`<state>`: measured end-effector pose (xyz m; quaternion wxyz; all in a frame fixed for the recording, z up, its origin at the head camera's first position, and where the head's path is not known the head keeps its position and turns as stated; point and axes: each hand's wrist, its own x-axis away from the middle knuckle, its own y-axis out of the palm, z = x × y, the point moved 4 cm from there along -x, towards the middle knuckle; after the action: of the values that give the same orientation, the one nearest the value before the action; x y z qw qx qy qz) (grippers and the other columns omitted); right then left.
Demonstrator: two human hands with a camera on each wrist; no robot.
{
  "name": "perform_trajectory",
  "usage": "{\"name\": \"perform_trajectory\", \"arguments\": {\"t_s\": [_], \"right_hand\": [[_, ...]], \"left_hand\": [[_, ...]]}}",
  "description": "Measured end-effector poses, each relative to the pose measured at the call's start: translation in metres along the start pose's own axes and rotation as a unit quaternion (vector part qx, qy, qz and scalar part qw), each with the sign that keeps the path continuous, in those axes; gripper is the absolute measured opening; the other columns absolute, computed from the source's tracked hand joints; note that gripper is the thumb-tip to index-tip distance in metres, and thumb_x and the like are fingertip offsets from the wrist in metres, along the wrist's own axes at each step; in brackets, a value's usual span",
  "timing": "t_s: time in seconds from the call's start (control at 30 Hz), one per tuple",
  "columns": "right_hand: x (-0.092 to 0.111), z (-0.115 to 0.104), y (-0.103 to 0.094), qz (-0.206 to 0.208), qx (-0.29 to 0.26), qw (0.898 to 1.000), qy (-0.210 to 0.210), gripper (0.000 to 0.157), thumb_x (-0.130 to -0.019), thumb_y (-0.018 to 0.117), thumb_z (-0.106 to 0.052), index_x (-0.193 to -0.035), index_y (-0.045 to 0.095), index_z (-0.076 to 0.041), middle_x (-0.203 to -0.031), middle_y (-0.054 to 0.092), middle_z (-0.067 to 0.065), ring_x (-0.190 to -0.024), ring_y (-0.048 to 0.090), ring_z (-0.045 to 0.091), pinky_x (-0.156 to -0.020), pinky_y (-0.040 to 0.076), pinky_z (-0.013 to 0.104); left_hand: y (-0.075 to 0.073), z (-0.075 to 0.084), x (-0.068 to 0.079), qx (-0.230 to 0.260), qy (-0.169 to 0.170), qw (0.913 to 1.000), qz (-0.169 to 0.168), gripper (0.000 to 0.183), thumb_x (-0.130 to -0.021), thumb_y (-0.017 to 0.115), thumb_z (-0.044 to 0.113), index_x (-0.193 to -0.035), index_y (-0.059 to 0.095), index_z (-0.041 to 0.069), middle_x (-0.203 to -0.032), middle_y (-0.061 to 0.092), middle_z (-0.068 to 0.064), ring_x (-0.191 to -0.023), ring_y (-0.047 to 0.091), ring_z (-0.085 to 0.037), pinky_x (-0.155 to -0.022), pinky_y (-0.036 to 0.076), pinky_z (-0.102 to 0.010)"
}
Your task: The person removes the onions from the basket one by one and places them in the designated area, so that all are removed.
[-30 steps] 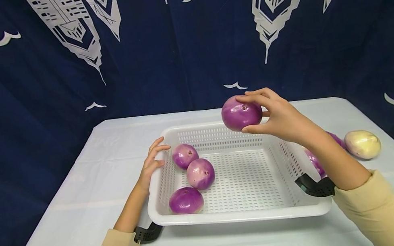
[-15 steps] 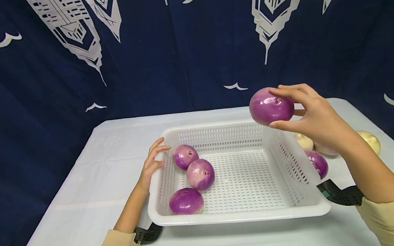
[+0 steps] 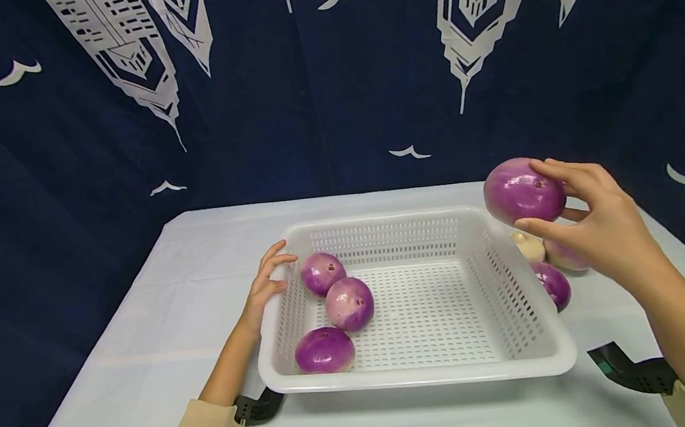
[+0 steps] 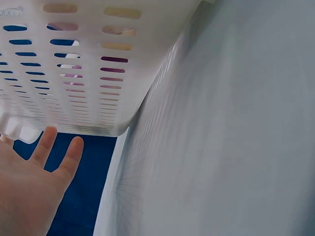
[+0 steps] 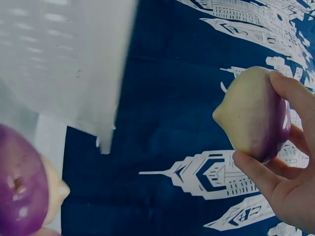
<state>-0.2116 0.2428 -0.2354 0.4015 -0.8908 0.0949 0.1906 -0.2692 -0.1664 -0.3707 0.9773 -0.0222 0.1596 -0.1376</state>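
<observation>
Vegetables point(image 3: 349, 304), three in one basket point(image 3: 421, 378)

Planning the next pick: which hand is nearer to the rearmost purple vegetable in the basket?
Left. The left hand is at the left side of the basket, close to that vegetable; the right hand is past the opposite side, holding another vegetable.

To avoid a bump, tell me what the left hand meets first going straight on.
Likely the left rim of the basket; the left hand is close beside it, though contact is unclear.
</observation>
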Motion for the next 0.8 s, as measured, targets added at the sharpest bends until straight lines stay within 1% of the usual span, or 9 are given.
{"name": "perform_trajectory", "arguments": {"t_s": [0.1, 0.27, 0.33, 0.4, 0.5, 0.63, 0.67, 0.73, 0.8], "right_hand": [[0.007, 0.008, -0.002, 0.019, -0.003, 1.000, 0.017, 0.077, -0.073, 0.074, -0.022, -0.139, 0.035, -0.029, -0.135, 0.034, 0.021, -0.116, 0.039, 0.044, -0.067, 0.032, -0.003], [0.017, 0.021, -0.008, 0.049, 0.005, 0.998, 0.046, 0.075, -0.075, 0.072, -0.024, -0.138, 0.033, -0.034, -0.138, 0.032, 0.020, -0.122, 0.036, 0.046, -0.070, 0.032, 0.002], [0.021, 0.026, -0.010, 0.058, 0.008, 0.997, 0.054, 0.075, -0.075, 0.071, -0.024, -0.138, 0.033, -0.035, -0.138, 0.032, 0.020, -0.123, 0.036, 0.047, -0.068, 0.030, 0.000], [0.024, 0.032, -0.011, 0.062, 0.009, 0.996, 0.062, 0.074, -0.076, 0.070, -0.023, -0.139, 0.032, -0.035, -0.138, 0.032, 0.021, -0.124, 0.035, 0.048, -0.070, 0.034, 0.003], [0.029, 0.041, -0.012, 0.067, 0.012, 0.995, 0.075, 0.074, -0.077, 0.070, -0.022, -0.140, 0.032, -0.030, -0.137, 0.031, 0.023, -0.123, 0.035, 0.050, -0.068, 0.034, 0.002], [0.035, 0.055, -0.014, 0.074, 0.019, 0.992, 0.096, 0.073, -0.077, 0.070, -0.024, -0.140, 0.033, -0.026, -0.135, 0.032, 0.024, -0.121, 0.037, 0.051, -0.066, 0.035, 0.000], [0.037, 0.058, -0.014, 0.076, 0.024, 0.992, 0.102, 0.073, -0.076, 0.070, -0.025, -0.140, 0.033, -0.026, -0.134, 0.032, 0.024, -0.120, 0.037, 0.051, -0.068, 0.037, 0.003], [0.039, 0.064, -0.014, 0.076, 0.034, 0.990, 0.116, 0.073, -0.077, 0.070, -0.026, -0.140, 0.033, -0.026, -0.134, 0.032, 0.025, -0.120, 0.038, 0.052, -0.074, 0.044, 0.016], [0.041, 0.070, -0.013, 0.072, 0.042, 0.988, 0.130, 0.074, -0.077, 0.069, -0.028, -0.140, 0.032, -0.025, -0.135, 0.031, 0.026, -0.119, 0.038, 0.052, -0.077, 0.045, 0.032]], "left_hand": [[0.000, 0.000, 0.000, -0.003, 0.000, 1.0000, -0.001, 0.046, -0.075, 0.034, 0.007, -0.119, 0.041, -0.002, -0.151, 0.007, -0.004, -0.134, 0.011, -0.033, -0.088, 0.041, -0.043], [0.001, 0.000, 0.000, -0.004, -0.005, 1.0000, -0.004, 0.049, -0.075, 0.033, 0.007, -0.122, 0.036, -0.007, -0.151, 0.006, -0.003, -0.134, 0.011, -0.034, -0.089, 0.041, -0.045], [0.001, 0.001, 0.000, -0.002, -0.006, 1.0000, -0.003, 0.049, -0.075, 0.034, 0.007, -0.122, 0.036, -0.007, -0.151, 0.006, -0.003, -0.134, 0.011, -0.035, -0.089, 0.041, -0.047], [0.000, 0.001, 0.000, -0.003, -0.007, 1.0000, -0.002, 0.049, -0.074, 0.034, 0.007, -0.122, 0.036, -0.007, -0.151, 0.005, -0.004, -0.134, 0.011, -0.035, -0.089, 0.041, -0.049], [0.000, 0.002, 0.001, 0.000, -0.007, 1.0000, 0.000, 0.048, -0.074, 0.034, 0.007, -0.121, 0.038, -0.005, -0.151, 0.005, -0.005, -0.134, 0.011, -0.035, -0.090, 0.041, -0.051], [0.001, 0.001, 0.000, 0.008, -0.006, 0.9999, 0.001, 0.044, -0.074, 0.034, 0.006, -0.117, 0.043, 0.002, -0.151, 0.005, -0.005, -0.134, 0.012, -0.034, -0.089, 0.041, -0.047], [0.001, 0.001, 0.000, 0.009, -0.006, 0.9999, 0.001, 0.044, -0.074, 0.034, 0.006, -0.117, 0.044, 0.002, -0.151, 0.005, -0.004, -0.134, 0.012, -0.034, -0.089, 0.041, -0.045], [0.001, 0.001, 0.000, 0.010, -0.006, 0.9999, 0.001, 0.043, -0.074, 0.034, 0.006, -0.116, 0.046, 0.007, -0.151, 0.006, -0.004, -0.134, 0.012, -0.033, -0.088, 0.041, -0.042], [0.001, 0.001, 0.000, 0.012, -0.006, 0.9999, 0.001, 0.043, -0.074, 0.034, 0.006, -0.115, 0.048, 0.010, -0.151, 0.006, -0.004, -0.134, 0.012, -0.033, -0.088, 0.041, -0.041]]}}
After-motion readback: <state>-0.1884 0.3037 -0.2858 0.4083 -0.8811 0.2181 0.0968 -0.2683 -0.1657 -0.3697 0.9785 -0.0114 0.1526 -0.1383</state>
